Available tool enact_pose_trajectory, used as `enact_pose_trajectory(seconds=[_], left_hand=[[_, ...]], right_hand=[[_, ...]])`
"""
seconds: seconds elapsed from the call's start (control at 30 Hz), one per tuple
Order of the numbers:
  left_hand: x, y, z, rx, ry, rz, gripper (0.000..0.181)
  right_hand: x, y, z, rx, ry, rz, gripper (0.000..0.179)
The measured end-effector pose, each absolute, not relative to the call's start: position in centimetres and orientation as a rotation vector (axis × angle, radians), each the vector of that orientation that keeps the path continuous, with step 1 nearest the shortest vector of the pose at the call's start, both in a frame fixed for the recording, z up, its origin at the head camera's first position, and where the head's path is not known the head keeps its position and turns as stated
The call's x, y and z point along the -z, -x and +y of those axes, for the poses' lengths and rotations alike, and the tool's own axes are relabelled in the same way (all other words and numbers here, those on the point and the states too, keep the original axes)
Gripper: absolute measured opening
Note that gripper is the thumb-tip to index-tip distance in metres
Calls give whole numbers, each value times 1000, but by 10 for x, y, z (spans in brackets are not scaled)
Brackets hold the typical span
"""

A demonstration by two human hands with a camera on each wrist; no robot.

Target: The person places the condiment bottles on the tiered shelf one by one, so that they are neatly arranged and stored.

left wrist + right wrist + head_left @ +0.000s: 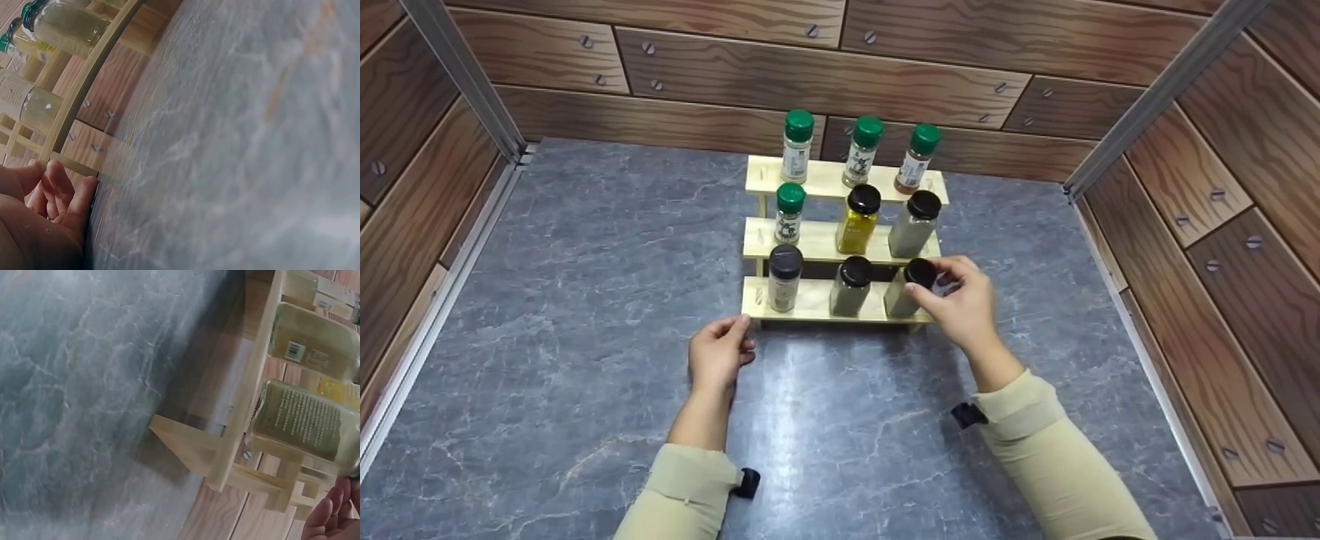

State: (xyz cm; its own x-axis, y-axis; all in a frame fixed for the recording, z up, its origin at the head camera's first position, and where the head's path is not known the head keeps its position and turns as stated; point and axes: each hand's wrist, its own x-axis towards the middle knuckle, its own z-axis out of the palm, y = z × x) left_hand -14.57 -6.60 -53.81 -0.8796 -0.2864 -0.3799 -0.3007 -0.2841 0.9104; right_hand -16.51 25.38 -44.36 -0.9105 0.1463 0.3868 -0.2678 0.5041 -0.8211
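A three-tiered wooden spice rack stands on the grey marbled table, with spice jars on every tier. My right hand grips a square glass spice jar near its black lid, at the right end of the lowest tier. In the right wrist view, this jar has its base at the shelf board, and only the fingertips show near its lid. At the rack's front left corner, my left hand pinches the end of the lowest board between thumb and fingers.
Beside the gripped jar stand another black-lidded jar and a round dark-capped shaker. A yellow-filled jar and a green-capped shaker share the middle tier. Green-capped shakers line the top tier. Wood-patterned walls enclose the table.
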Motion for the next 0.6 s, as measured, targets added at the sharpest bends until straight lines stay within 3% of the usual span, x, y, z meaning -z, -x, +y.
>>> enact_pose_trajectory(seconds=[0.6], left_hand=[[539, 148, -66, -2361, 786, 1875, 31]], right_hand=[[448, 167, 254, -1327, -81, -2395, 40]])
